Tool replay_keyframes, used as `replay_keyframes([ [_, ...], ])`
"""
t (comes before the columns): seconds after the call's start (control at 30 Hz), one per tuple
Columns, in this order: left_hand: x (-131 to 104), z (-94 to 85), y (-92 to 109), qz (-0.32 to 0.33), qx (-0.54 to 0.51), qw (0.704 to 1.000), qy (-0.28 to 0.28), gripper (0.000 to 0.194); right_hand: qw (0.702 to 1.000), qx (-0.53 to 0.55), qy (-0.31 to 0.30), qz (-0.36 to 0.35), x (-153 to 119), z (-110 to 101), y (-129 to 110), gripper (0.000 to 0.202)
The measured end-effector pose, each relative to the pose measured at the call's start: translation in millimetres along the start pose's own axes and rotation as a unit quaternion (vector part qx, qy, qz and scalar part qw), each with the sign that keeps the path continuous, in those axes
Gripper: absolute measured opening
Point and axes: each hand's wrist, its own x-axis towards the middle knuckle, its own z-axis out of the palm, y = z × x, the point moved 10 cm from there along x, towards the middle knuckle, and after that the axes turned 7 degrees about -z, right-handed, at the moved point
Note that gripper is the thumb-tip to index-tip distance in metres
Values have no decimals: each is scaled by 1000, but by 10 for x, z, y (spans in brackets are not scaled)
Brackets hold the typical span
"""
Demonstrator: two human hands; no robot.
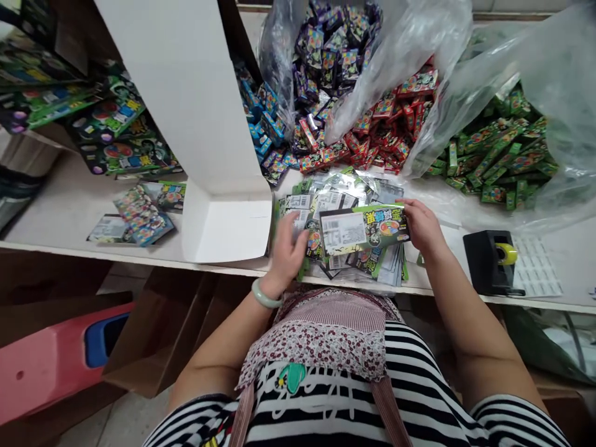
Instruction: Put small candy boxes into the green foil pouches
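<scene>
My right hand (421, 228) grips the right end of a flat black-and-green printed packet (365, 230), which has a white label on its left part. Just left of that packet is my left hand (287, 251), slightly blurred, thumb and fingers apart and nothing between them. Beneath both lies a loose pile of similar printed packets (335, 194), partly under clear plastic. An open white box (228, 230) stands to the left of my left hand, its tall lid raised.
Small purple (328, 56), red (386, 133), blue (265, 118) and green packs (503, 152) lie along the back, some in clear plastic bags. A black tape dispenser (487, 264) sits at right. Printed boxes (125, 133) are stacked at left.
</scene>
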Motion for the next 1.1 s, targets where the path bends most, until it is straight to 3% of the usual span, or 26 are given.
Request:
replay_keyframes([
  [0.03, 41, -153, 111, 27, -1, 999, 41, 55, 1000, -11, 16, -19, -23, -23, -89, 27],
  [0.07, 85, -209, 256, 66, 13, 997, 49, 64, 999, -17, 27, -34, -50, -14, -173, 26],
  [0.13, 175, -58, 532, 139, 65, 988, -17, 87, 998, -14, 18, -50, -98, 112, -296, 25],
  [0.2, 250, 239, 653, 172, 111, 972, -113, 102, 999, 33, -13, -35, -134, 306, -328, 29],
  [0.27, 320, 476, 628, 165, 126, 962, -176, 105, 993, 106, -40, -10, -165, 462, -302, 37],
  [0.37, 380, 648, 549, 159, 117, 958, -208, 107, 978, 201, -51, 24, -213, 558, -191, 44],
  [0.43, 387, 665, 532, 166, 105, 958, -208, 106, 971, 229, -59, 42, -227, 568, -107, 45],
  [0.53, 403, 590, 498, 160, 101, 961, -204, 104, 972, 173, -152, 48, -155, 565, -119, 49],
  [0.6, 437, 466, 450, 155, 117, 963, -184, 105, 985, 30, -168, -9, 60, 286, -283, 45],
  [0.63, 457, 391, 420, 156, 128, 965, -169, 106, 988, -66, -129, -54, 227, 18, -420, 41],
  [0.67, 479, 315, 381, 155, 139, 966, -153, 106, 978, -168, -38, -114, 401, -358, -629, 37],
  [0.7, 502, 243, 332, 150, 149, 968, -134, 104, 949, -261, 69, -162, 530, -750, -851, 37],
  [0.77, 543, 145, 232, 135, 167, 971, -102, 101, 864, -405, 242, -178, 691, -1407, -1154, 48],
  [0.83, 556, 131, 195, 135, 177, 971, -84, 100, 829, -441, 314, -140, 843, -1830, -1214, 63],
  [0.93, 534, 224, 266, 166, 181, 965, -88, 98, 857, -377, 334, -105, 978, -2135, -1090, 58],
  [1.03, 529, 280, 298, 173, 182, 963, -102, 96, 878, -310, 349, -105, 880, -2247, -980, 34],
  [1.1, 537, 270, 255, 163, 181, 964, -106, 96, 899, -255, 339, -108, 749, -2249, -898, 31],
])
